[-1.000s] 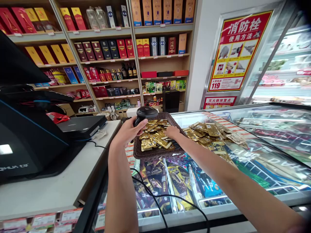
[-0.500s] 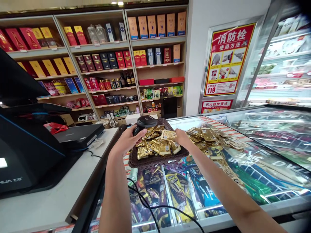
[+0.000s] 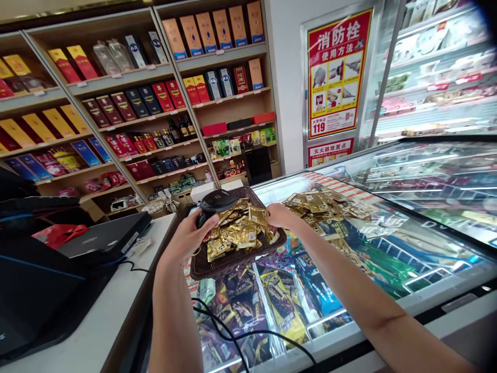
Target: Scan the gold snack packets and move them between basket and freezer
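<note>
My left hand (image 3: pixel 185 239) is closed around the handle of a black barcode scanner (image 3: pixel 219 201), its head held over the far left part of a brown woven basket (image 3: pixel 221 270). Small gold foil packets (image 3: pixel 232 234) with printed labels fill the basket. At the basket's right side, my right hand (image 3: pixel 280 215) pinches one gold packet (image 3: pixel 258 213), just right of the scanner head; my fingertips are partly hidden behind it. More gold packets (image 3: pixel 318 204) lie in a loose heap on the freezer's glass top, right of the basket.
Under the basket is a glass-topped chest freezer (image 3: pixel 392 280) with bagged frozen goods inside. A black cable (image 3: pixel 267 332) loops across its front. To the left, a white counter (image 3: pixel 112 311) carries black checkout equipment (image 3: pixel 31 274). Shelves of boxes (image 3: pixel 149 98) stand behind.
My view has turned right and tilted, so the scene sits further left. The pinched packet is now angled differently beside the scanner. Both hands keep their holds.
</note>
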### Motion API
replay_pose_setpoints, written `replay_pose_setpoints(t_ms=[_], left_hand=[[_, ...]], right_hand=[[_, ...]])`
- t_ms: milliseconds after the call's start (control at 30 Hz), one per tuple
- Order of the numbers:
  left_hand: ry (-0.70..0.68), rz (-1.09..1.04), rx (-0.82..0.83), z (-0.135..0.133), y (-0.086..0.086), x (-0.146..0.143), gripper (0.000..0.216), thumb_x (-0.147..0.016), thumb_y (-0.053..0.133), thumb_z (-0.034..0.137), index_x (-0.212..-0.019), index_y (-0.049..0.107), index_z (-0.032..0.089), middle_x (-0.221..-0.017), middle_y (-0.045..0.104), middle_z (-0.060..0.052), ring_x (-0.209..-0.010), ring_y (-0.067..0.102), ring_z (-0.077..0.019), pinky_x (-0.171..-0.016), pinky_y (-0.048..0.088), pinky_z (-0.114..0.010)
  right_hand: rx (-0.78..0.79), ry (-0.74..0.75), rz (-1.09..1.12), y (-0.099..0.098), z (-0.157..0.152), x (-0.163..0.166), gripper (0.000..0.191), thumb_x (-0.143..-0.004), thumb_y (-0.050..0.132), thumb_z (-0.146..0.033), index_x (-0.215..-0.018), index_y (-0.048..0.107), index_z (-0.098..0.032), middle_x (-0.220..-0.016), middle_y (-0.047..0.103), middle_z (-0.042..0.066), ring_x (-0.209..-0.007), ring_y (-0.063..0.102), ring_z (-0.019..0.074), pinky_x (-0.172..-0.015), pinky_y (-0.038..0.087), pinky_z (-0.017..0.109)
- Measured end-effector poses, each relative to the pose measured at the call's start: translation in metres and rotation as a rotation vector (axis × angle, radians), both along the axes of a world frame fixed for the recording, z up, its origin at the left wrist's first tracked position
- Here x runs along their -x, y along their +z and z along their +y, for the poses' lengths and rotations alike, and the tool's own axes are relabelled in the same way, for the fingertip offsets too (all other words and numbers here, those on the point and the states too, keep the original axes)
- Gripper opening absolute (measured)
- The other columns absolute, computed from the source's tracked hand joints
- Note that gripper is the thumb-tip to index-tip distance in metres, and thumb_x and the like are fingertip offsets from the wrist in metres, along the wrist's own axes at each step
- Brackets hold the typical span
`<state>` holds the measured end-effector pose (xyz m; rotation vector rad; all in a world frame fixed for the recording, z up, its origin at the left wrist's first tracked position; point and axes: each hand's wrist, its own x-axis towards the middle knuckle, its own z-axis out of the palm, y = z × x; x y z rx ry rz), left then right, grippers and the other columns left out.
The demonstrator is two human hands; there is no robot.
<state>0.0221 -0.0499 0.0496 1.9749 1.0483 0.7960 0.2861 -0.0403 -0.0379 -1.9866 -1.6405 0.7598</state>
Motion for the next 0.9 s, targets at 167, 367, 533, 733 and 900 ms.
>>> replay_pose_setpoints(t_ms=[167,367,533,733,900], left_hand=[[-0.010,0.004,0.013,-0.004,0.001,-0.006,0.044,-0.074,0.068,0.060,-0.088,0.058,0.019,-0.073,0.058,0.002,-0.063,0.050,-0.0119,-0.055,0.039,-0.021],[0.022,-0.014,-0.012,-0.005,0.004,0.001,0.045,-0.077,0.066,0.060,-0.092,0.059,0.018,-0.078,0.060,0.000,-0.063,0.049,-0.0117,-0.056,0.038,-0.022],[0.008,0.023,-0.028,-0.005,0.004,-0.001,0.043,-0.078,0.065,0.060,-0.087,0.057,0.019,-0.075,0.058,0.001,-0.064,0.050,-0.0119,-0.056,0.038,-0.022],[-0.012,0.037,-0.010,-0.009,0.005,-0.007,0.043,-0.078,0.065,0.059,-0.087,0.056,0.018,-0.072,0.057,0.001,-0.061,0.047,-0.0108,-0.054,0.035,-0.021],[-0.032,0.022,-0.028,-0.010,0.005,-0.005,0.041,-0.080,0.065,0.057,-0.090,0.058,0.018,-0.071,0.058,0.001,-0.062,0.048,-0.0119,-0.055,0.036,-0.023]], right_hand=[[-0.111,-0.112,0.486,0.010,-0.004,-0.010,0.013,-0.080,0.057,-0.001,-0.087,0.063,-0.011,-0.065,0.071,0.009,-0.063,0.072,0.0205,-0.061,0.059,0.028],[-0.310,-0.133,1.067,0.033,-0.019,-0.025,0.016,-0.082,0.061,0.000,-0.090,0.056,-0.013,-0.078,0.073,0.008,-0.071,0.074,0.0169,-0.074,0.061,0.027],[-0.266,-0.154,0.911,0.040,-0.027,-0.030,0.007,-0.091,0.059,-0.015,-0.085,0.057,-0.012,-0.070,0.072,0.011,-0.062,0.071,0.0176,-0.064,0.061,0.029],[-0.219,-0.101,0.695,0.046,-0.037,-0.045,0.028,-0.093,0.051,-0.019,-0.070,0.065,-0.010,-0.069,0.072,0.011,-0.060,0.069,0.0160,-0.065,0.058,0.026],[-0.173,0.134,0.660,0.046,-0.045,-0.065,0.023,-0.083,0.065,-0.028,-0.067,0.070,-0.012,-0.069,0.073,0.009,-0.069,0.070,0.0175,-0.077,0.056,0.027]])
